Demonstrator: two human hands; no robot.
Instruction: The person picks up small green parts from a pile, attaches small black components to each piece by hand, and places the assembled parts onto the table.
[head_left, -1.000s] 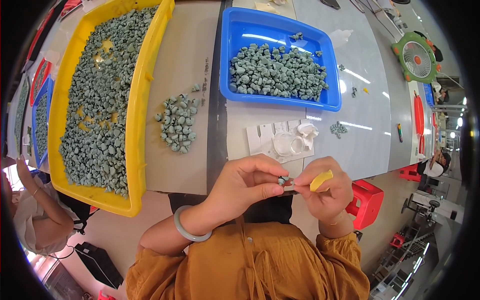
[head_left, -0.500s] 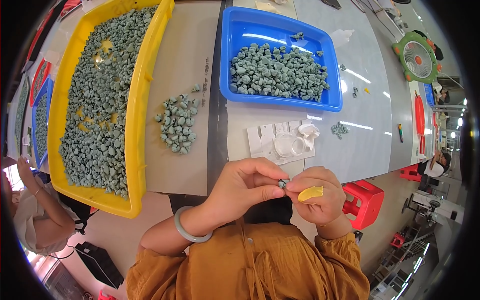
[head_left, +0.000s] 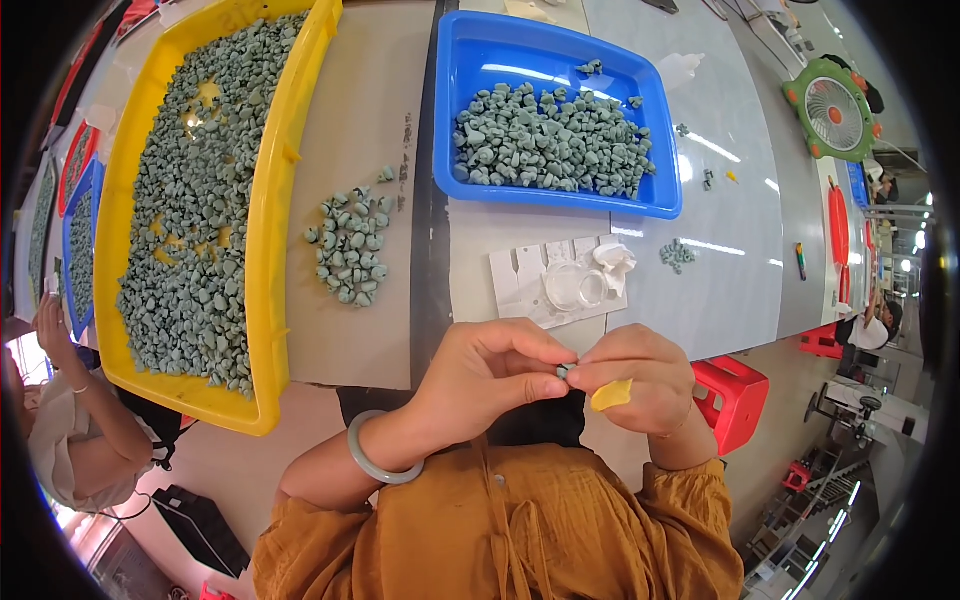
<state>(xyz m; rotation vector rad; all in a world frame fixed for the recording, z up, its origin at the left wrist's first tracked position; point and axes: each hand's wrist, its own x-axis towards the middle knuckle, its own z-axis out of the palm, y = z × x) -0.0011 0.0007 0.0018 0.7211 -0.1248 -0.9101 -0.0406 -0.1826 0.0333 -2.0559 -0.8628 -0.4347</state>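
Observation:
Just in front of my body, my left hand (head_left: 495,375) and my right hand (head_left: 640,375) meet fingertip to fingertip. Between them they pinch a small grey-green molded piece (head_left: 564,371), mostly covered by the fingers. A thin yellow piece (head_left: 612,395) shows at the curled fingers of my right hand; its kind is unclear. Beyond my left hand, a small pile of similar pieces (head_left: 350,250) with dark marks lies on the brown board. A blue tray (head_left: 560,205) farther off holds many grey-green pieces, and a long yellow tray (head_left: 262,300) at the left holds more.
A white notched card (head_left: 515,285) with a clear round dish (head_left: 575,288) lies just past my hands. Small pieces (head_left: 677,256) are scattered on the grey table at right. A green fan (head_left: 835,112) stands farther right, a red stool (head_left: 730,400) nearby. Another person's arm (head_left: 95,400) is at left.
My right hand has turned slightly, and the yellow piece at it has tilted and shifted a little left. The pinched piece stays between my fingertips. At left, the other person's hand has risen slightly.

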